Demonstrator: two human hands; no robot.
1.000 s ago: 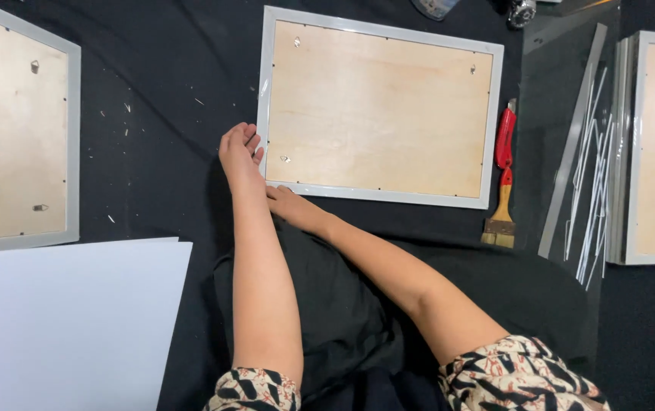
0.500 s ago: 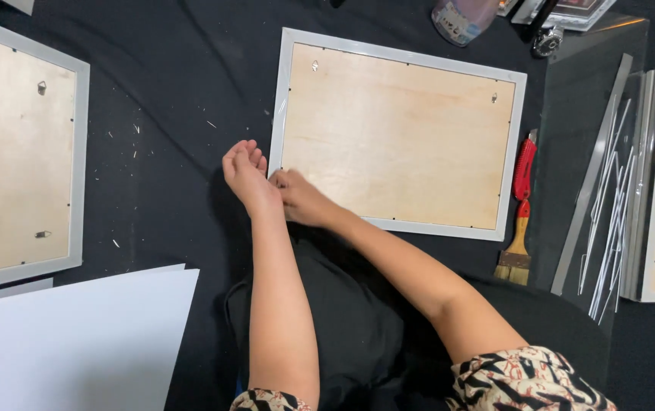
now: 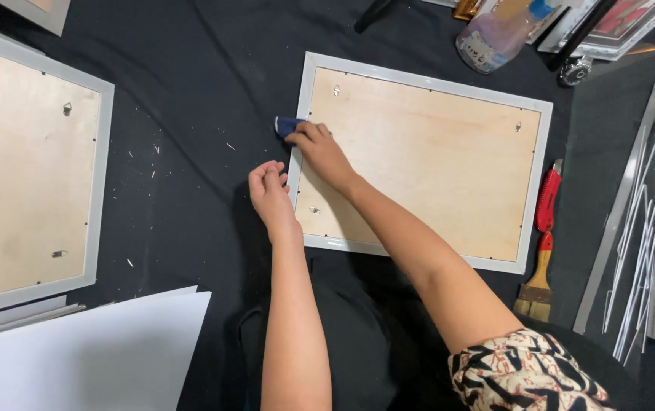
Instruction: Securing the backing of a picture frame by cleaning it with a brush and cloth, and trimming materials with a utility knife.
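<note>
Single view only, camera on my head, no second view to overlap. Looks steeply down, nearly plumb, over my forearms onto black work cloth (image 3: 190, 91). Faces away from my body: my sleeve at bottom edge, far tools at top edge. Close range; my right hand (image 3: 324, 156) and my left hand (image 3: 270, 194) sit near centre. Framed board (image 3: 426, 160) under right hand fully in view; second frame (image 3: 23, 167) left of my hands cropped by edge.
</note>
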